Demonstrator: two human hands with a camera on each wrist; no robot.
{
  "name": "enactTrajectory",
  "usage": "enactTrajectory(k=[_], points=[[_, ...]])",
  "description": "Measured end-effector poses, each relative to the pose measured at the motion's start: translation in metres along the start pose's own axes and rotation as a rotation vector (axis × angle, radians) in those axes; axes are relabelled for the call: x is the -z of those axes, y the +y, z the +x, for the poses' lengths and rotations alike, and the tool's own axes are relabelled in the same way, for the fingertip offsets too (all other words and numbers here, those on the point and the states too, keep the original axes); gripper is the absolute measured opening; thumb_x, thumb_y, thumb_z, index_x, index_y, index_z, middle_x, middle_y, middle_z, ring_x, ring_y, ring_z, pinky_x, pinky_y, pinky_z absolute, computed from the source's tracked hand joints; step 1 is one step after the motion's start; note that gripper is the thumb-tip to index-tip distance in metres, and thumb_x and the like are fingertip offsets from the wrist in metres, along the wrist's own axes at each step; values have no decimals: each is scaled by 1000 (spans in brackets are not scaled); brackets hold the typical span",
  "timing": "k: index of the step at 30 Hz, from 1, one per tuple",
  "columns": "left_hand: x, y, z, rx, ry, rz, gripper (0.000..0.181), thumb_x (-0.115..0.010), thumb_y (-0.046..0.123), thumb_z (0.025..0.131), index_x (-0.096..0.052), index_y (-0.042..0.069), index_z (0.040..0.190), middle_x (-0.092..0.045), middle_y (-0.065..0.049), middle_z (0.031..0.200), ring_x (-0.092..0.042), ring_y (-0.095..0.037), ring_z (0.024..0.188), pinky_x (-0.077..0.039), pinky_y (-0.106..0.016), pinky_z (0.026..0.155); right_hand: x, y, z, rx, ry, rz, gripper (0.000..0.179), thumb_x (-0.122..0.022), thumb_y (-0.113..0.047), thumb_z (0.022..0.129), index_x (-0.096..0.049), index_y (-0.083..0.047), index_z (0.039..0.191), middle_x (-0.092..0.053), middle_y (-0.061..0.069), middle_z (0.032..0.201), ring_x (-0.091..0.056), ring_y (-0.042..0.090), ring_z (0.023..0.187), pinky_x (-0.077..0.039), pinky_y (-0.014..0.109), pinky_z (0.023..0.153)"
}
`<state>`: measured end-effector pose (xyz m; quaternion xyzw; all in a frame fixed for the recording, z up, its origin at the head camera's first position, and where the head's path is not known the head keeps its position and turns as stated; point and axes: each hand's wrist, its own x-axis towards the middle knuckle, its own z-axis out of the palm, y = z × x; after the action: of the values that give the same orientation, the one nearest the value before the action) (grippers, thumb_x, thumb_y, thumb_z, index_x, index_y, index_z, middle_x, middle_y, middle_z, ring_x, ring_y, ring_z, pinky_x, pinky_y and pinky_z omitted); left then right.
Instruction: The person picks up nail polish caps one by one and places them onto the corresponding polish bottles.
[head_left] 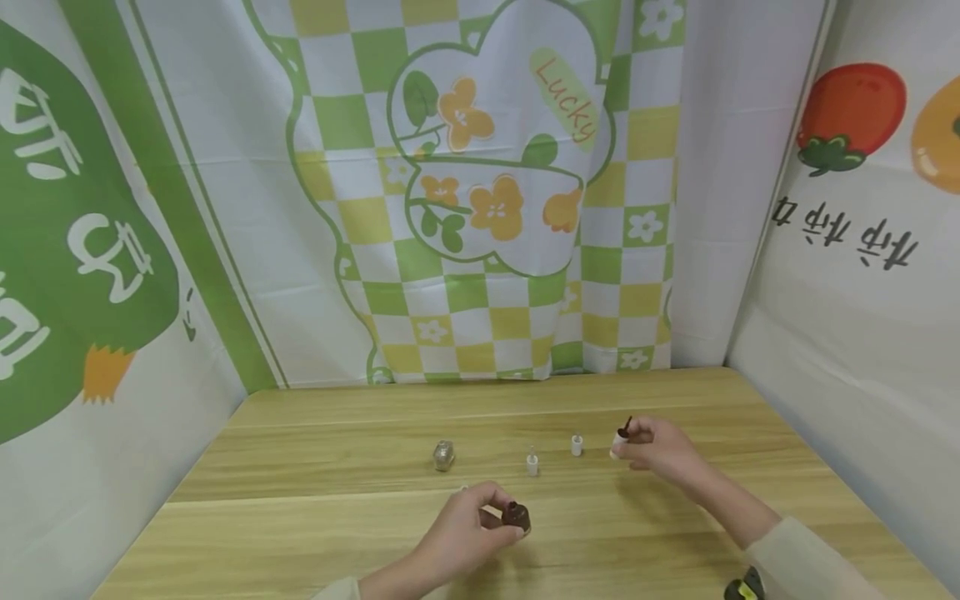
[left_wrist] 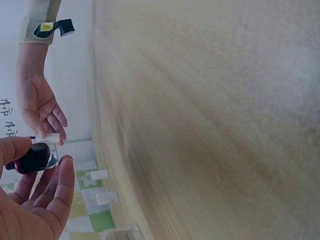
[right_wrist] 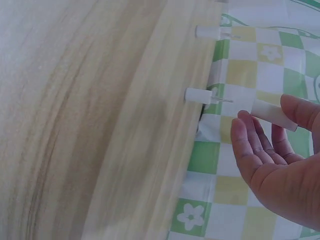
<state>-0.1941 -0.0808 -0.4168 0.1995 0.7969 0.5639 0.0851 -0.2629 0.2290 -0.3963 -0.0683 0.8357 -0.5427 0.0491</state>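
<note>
My left hand (head_left: pixel 467 532) holds a small dark nail polish bottle (head_left: pixel 517 518) between thumb and fingers, above the table's front part. Its neck is uncapped, and the left wrist view shows dark polish behind clear glass. Farther right, my right hand (head_left: pixel 663 452) pinches a white nail polish cap (head_left: pixel 619 444), its dark-coated brush pointing up. Two more white caps, one nearer (head_left: pixel 532 465) and one farther back (head_left: pixel 577 447), stand on the table between the hands with their brushes upward. Left of them sits a glittery glass bottle (head_left: pixel 443 456).
The wooden table (head_left: pixel 315 450) ends at a checked cloth curtain (head_left: pixel 480 317) behind and printed cloths at both sides. A pale bit of something shows just behind my left hand, mostly hidden. A black strap-like thing (head_left: pixel 745 586) lies by the right sleeve.
</note>
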Motion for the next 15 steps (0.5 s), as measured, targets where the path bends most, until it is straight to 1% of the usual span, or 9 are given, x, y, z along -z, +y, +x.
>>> enactTrajectory(k=[5, 12, 15], points=[[3, 4, -1, -12, -3, -9, 19, -75, 9, 84, -62, 4, 98, -64, -6, 101, -64, -16, 80, -57, -25, 66, 1, -6, -6, 24, -21, 25, 27, -71, -14, 89, -57, 5, 103, -63, 14, 103, -62, 34, 99, -54, 45, 84], [6, 6, -1, -26, -5, -36, 18, -74, 8, 84, -61, 3, 96, -63, -8, 104, -65, -16, 80, -57, -25, 67, 1, -12, -12, 27, -44, 65, 26, -70, -14, 90, -55, 4, 102, -65, 12, 99, -62, 34, 98, -55, 45, 82], [6, 7, -1, -25, -1, -45, 18, -73, 8, 85, -61, 3, 96, -63, -7, 104, -65, -17, 79, -56, -25, 66, 0, -14, -14, 48, -66, 82, 27, -70, -14, 90, -54, 4, 101, -64, 13, 97, -63, 32, 96, -56, 44, 80]])
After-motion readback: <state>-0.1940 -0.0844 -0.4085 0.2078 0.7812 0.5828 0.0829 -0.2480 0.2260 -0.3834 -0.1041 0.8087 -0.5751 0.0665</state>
